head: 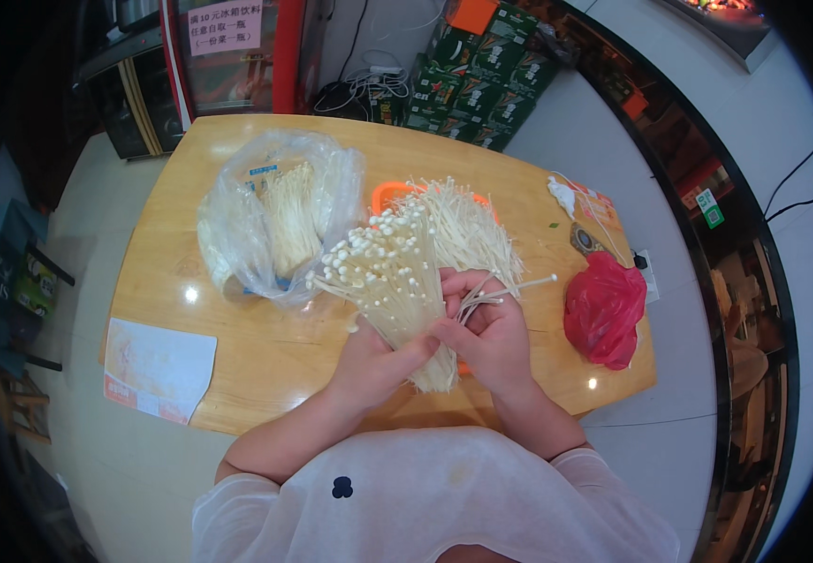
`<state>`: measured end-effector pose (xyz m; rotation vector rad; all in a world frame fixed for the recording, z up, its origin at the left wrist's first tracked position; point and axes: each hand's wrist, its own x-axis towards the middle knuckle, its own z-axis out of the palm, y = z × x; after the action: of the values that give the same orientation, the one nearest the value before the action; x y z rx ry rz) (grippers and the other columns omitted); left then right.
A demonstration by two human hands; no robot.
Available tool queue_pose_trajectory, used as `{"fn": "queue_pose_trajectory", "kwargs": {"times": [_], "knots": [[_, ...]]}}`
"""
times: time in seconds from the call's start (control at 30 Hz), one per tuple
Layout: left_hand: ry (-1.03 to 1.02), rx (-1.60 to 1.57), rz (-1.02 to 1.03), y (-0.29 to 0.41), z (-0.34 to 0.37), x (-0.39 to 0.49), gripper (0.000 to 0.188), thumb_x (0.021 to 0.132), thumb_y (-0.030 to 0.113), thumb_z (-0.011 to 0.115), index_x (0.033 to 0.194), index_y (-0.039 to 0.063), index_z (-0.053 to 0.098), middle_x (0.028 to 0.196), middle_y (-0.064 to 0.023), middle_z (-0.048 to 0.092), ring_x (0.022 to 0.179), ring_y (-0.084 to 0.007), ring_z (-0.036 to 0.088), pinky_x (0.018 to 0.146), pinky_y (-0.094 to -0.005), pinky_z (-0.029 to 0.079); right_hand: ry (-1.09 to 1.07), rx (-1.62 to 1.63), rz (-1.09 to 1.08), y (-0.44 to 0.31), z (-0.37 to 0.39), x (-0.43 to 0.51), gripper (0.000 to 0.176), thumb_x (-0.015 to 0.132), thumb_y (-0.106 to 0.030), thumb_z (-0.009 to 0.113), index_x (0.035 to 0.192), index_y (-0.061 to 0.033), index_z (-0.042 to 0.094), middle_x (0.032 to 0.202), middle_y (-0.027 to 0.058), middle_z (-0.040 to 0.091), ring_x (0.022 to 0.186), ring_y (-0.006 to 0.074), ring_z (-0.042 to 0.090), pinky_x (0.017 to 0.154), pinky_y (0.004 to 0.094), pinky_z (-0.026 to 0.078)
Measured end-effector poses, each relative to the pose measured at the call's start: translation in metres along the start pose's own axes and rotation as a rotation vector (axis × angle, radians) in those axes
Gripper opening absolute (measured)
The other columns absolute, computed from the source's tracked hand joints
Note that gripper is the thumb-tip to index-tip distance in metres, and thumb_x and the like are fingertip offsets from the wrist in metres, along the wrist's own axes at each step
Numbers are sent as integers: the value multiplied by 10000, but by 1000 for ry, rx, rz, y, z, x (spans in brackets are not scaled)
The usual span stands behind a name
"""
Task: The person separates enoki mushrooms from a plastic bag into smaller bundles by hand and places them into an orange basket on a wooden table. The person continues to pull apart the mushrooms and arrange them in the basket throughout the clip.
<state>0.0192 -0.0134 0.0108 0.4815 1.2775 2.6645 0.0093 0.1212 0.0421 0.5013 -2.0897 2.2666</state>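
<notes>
My left hand point(378, 366) grips a thick bunch of enoki mushrooms point(399, 281) near its cut base, caps pointing up and to the left. Against the bunch's right side, my right hand point(487, 331) pinches a few thin strands point(480, 299) pulled apart from it, one long stem sticking out to the right. Just behind the hands, loose enoki point(473, 225) is heaped over an orange plastic basket point(386, 191), which it mostly hides. At the left, a clear plastic bag point(230, 211) lies gaping with more enoki point(292, 218) inside.
A red plastic bag point(605, 310) sits at the wooden table's point(265, 366) right end, near a dark patterned object point(587, 241), a crumpled white tissue point(562, 197) and a white cable. A stained paper sheet point(160, 366) overhangs the front left edge. Green cartons point(476, 91) stand stacked beyond the table.
</notes>
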Motion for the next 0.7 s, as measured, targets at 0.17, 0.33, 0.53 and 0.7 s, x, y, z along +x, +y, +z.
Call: {"fn": "queue_pose_trajectory", "kwargs": {"times": [0.17, 0.33, 0.53, 0.7], "knots": [[1, -25, 34, -5, -2, 0, 534, 751, 27, 521, 1267, -13, 391, 1199, -98, 502, 1113, -173, 479, 940, -324, 389, 24, -31, -35, 4, -3, -1, 92, 806, 57, 537, 879, 2, 523, 855, 58, 535, 850, 128, 528, 842, 291, 418], [-3, -145, 47, -4, -1, 3, 559, 750, 47, 549, 1279, -5, 375, 1215, -121, 485, 1136, -205, 471, 964, -342, 376, 6, 79, -178, 17, -9, 1, 99, 855, 15, 488, 935, -29, 528, 944, 74, 563, 763, 87, 513, 675, 220, 420], [-12, -299, 61, -6, -4, 4, 712, 754, 75, 586, 1363, 42, 216, 1276, -155, 419, 1211, -266, 407, 990, -402, 371, 71, 283, 61, 2, -9, -3, 40, 912, -86, 446, 913, -58, 474, 738, 24, 520, 639, 66, 474, 564, 193, 389], [3, -367, 30, 1, -2, 5, 793, 742, 89, 639, 1382, 67, 172, 1294, -166, 398, 1246, -295, 364, 1004, -440, 365, 261, 488, -64, -11, -49, 20, 25, 913, -96, 464, 906, -73, 469, 669, -2, 470, 566, 72, 430, 537, 208, 390]]}}
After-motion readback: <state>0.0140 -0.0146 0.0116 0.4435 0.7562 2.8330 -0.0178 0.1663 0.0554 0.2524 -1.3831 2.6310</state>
